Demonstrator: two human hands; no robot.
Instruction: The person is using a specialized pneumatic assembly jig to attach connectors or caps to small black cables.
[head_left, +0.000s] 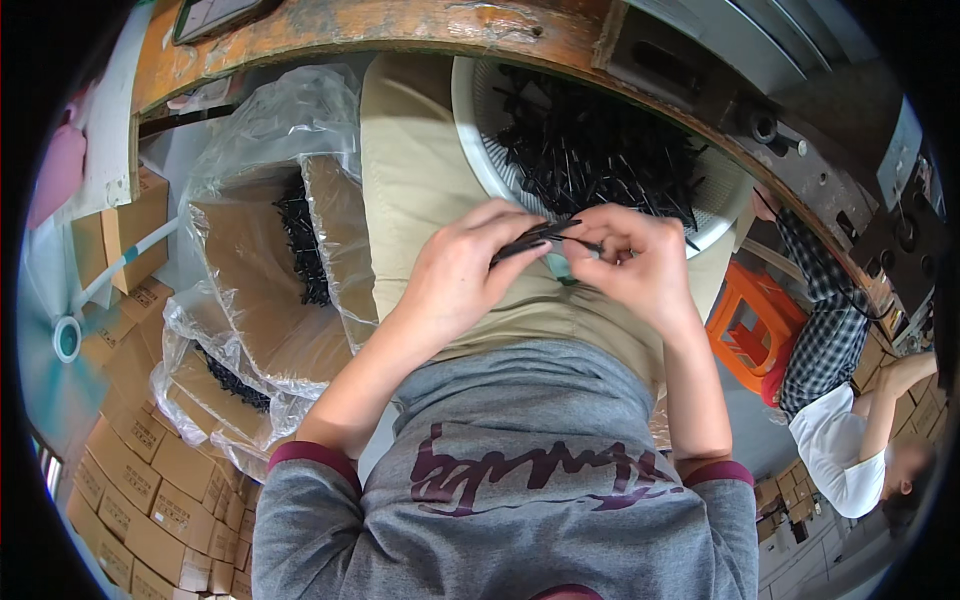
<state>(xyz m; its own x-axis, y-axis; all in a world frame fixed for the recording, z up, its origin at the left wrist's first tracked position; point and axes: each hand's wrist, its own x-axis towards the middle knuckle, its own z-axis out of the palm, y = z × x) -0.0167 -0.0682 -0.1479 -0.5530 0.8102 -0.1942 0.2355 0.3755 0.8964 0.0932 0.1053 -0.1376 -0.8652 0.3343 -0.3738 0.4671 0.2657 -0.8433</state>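
Note:
Over my lap, my left hand (pixel 452 268) is closed round a few slim black stick-like pieces (pixel 524 242), their tips pointing right. Close beside it, my right hand (pixel 640 262) has its fingers pinched on a thin black piece (pixel 582 241); the exact kind of these parts is too small to tell. Just beyond both hands, a white plastic basket (pixel 474 140) rests by my thighs, heaped with many similar black pieces (pixel 590 150). A small green bit (pixel 560 268) shows beneath my fingers.
A worn wooden bench (pixel 430 25) runs along the far side, with metal machine parts (pixel 760 125) at its right. Left of my legs stands a plastic-lined cardboard box (pixel 245 245) holding black pieces. A fan (pixel 66 340), stacked cartons (pixel 150 480), an orange stool (pixel 755 325) and another person (pixel 835 440) are around.

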